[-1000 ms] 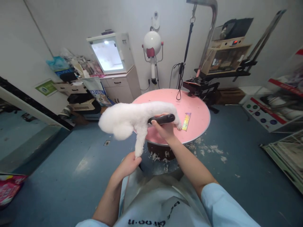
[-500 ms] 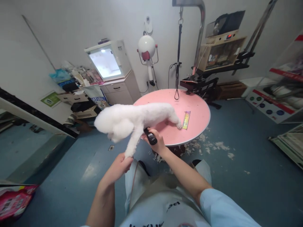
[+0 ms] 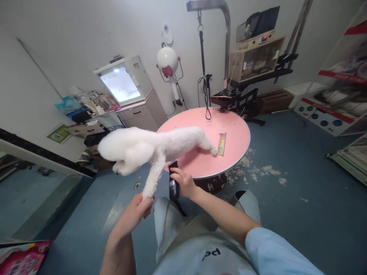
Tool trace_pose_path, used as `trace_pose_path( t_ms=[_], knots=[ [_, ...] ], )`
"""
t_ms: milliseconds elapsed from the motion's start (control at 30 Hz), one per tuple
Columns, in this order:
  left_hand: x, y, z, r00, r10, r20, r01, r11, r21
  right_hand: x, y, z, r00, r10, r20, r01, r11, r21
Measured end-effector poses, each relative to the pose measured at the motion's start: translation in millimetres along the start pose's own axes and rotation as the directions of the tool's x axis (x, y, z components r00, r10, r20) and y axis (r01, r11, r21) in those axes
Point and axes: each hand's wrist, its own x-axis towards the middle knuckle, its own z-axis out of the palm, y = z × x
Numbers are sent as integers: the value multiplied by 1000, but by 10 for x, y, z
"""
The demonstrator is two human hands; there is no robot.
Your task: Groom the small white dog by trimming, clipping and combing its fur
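A fluffy white dog (image 3: 177, 145) stands with its hind part on a round pink grooming table (image 3: 197, 164), its head and chest reaching past the left edge. My left hand (image 3: 140, 208) is closed around the paw of one front leg, holding that leg stretched towards me. In my right hand (image 3: 183, 182) is a black hair clipper (image 3: 174, 183), its head pointing up near the dog's chest and apart from the raised leg. A metal comb (image 3: 221, 144) with yellow and purple tints lies on the table beside a hind paw.
A grooming arm (image 3: 226, 42) with a hanging black loop (image 3: 207, 110) rises behind the table. Cut white fur (image 3: 266, 170) litters the floor at the right. Against the wall stand a white dryer (image 3: 168, 61) and a lit cabinet (image 3: 120, 84).
The clipper has come away from the dog's front leg and turned from slanting to upright. My left hand still holds the paw, now slightly lower left. The whole view has shifted somewhat.
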Motion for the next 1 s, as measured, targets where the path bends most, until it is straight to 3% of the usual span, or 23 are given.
trace_pose_path(
  t_ms=[100, 233, 300, 467, 600, 700, 767, 900, 1000],
  knots=[
    [-18, -26, 12, 999, -29, -22, 28, 999, -32, 21, 57, -76, 993, -108, 51, 112, 990, -91],
    [-43, -43, -15, 999, -34, -24, 33, 999, -42, 77, 293, -179, 997, 37, 70, -20, 974, -224],
    [-49, -36, -26, 999, -31, -18, 31, 999, -29, 35, 367, -218, 995, 33, 97, -9, 971, -239],
    [-51, -27, -17, 996, -72, -51, 69, 995, -66, -46, 364, -307, 946, -235, 225, 278, 942, -187],
    [-54, -121, -28, 996, -56, -74, 49, 993, -104, 82, 570, -423, 963, -45, 267, 128, 944, -305],
    [-54, -183, -41, 997, -39, -63, 32, 995, -99, 98, 753, -502, 939, 81, 335, 55, 924, -379],
    [-52, -196, -45, 998, -28, -54, 23, 995, -94, 45, 788, -538, 930, 57, 364, 89, 924, -373],
    [-48, -220, -53, 997, -36, -71, 29, 995, -94, 2, 773, -621, 890, -148, 431, 290, 914, -285],
    [-53, -255, -66, 996, -34, -84, 26, 995, -100, 93, 884, -719, 872, -75, 485, 271, 898, -348]
  ],
)
